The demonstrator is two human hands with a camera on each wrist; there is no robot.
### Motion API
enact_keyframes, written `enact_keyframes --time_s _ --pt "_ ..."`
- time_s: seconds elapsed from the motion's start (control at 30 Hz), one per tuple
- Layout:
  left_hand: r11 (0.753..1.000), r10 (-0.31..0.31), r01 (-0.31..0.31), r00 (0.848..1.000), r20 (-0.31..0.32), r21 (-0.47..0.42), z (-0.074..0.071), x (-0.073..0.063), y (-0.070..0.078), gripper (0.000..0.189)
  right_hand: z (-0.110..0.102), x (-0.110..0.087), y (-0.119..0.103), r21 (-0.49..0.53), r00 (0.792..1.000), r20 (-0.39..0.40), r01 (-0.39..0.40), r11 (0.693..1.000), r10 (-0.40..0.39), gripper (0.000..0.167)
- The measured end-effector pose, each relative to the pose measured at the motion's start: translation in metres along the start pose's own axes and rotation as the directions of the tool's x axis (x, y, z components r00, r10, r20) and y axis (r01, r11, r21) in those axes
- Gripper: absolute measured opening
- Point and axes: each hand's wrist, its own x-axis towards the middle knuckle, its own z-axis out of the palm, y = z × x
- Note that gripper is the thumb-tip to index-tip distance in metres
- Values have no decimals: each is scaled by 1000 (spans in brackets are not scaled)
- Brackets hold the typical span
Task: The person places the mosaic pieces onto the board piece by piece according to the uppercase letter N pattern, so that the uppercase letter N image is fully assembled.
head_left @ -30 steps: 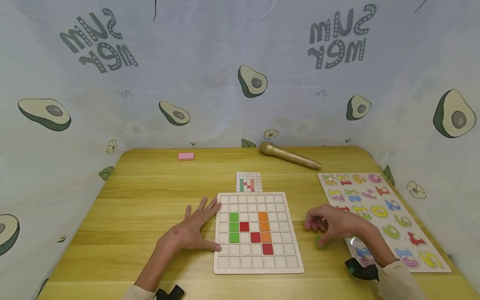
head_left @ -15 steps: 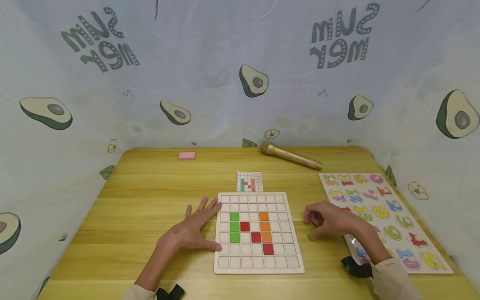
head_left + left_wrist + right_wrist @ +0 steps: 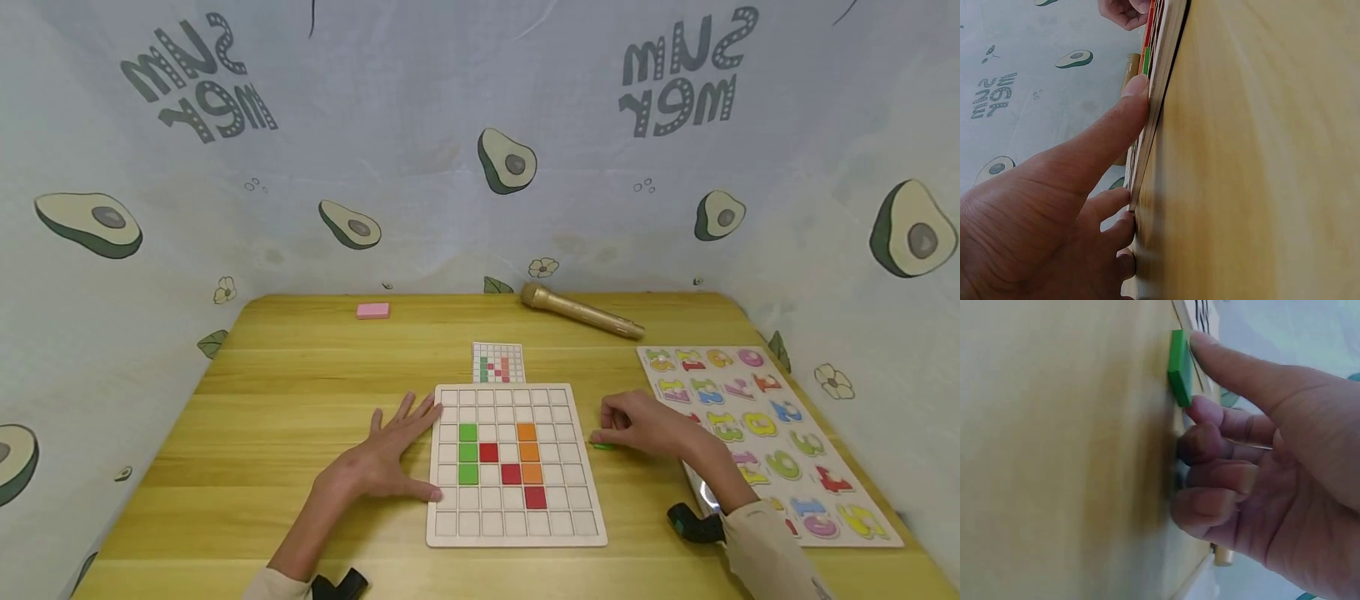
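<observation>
A white grid board [image 3: 480, 523] holds green tiles [image 3: 468, 452], red tiles [image 3: 511, 474] and orange tiles [image 3: 529, 452] in its squares. My left hand [image 3: 382, 454] lies with fingers spread at the board's left side. In the left wrist view its thumb [image 3: 1113, 128] presses the board's edge [image 3: 1159, 94]. To the right of the board, my right hand [image 3: 641, 423] pinches a loose green tile [image 3: 1179, 365] between thumb and index finger, low over the table. The thumb lies on the tile's face, and the other fingers are curled in.
A small pattern card [image 3: 498, 362] sits just behind the board. A number puzzle board [image 3: 776, 433] lies on the right, partly under the right forearm. Toward the back are a gold microphone [image 3: 581, 312] and a pink block [image 3: 372, 311]. The table [image 3: 300, 367] meets a printed cloth [image 3: 420, 100].
My right hand has moved left and slightly away, toward the board, with the green tile. The left hand has stayed at the board's left edge.
</observation>
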Motion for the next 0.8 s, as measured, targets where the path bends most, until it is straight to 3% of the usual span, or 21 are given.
enact_keyframes --time_s 0.3,0.8 --pt "1000 2 -2 1000 3 2 -1 0 0 121 -12 3 -2 55 991 127 -51 997 44 29" --pt "1000 1 -1 1000 -3 1 1 1 -2 121 -12 5 -5 53 992 111 -71 996 65 26"
